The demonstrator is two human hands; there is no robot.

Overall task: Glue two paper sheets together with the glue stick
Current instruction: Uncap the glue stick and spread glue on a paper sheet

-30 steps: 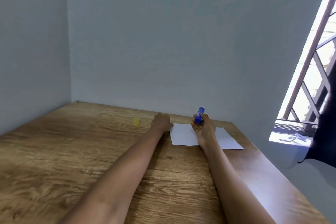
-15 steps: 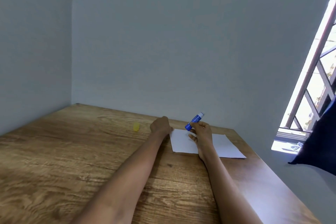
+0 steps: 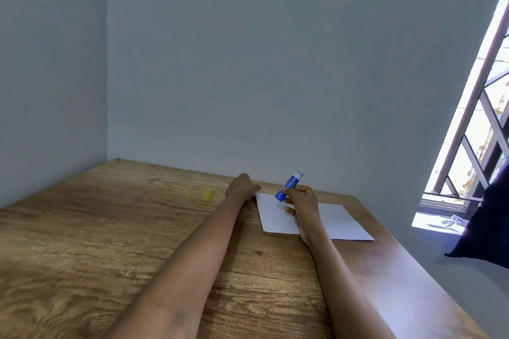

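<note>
Two white paper sheets lie on the wooden table (image 3: 110, 242), one on the left (image 3: 275, 215) and one on the right (image 3: 341, 223); my right forearm hides where they meet. My right hand (image 3: 303, 201) grips a blue glue stick (image 3: 289, 186) above the left sheet. The stick is slanted, its white end up and to the right, its blue end down over the paper. My left hand (image 3: 242, 186) rests at the far left corner of the left sheet, its fingertips hidden behind the back of the hand.
A small yellow cap (image 3: 206, 193) lies on the table left of my left hand. Grey walls close off the far and left sides. A barred window (image 3: 468, 146) and a dark cloth (image 3: 490, 226) are beyond the table's right edge.
My right hand has tipped the glue stick from nearly upright to slanted, bringing its blue end down over the left sheet. My left hand stays at the paper's corner.
</note>
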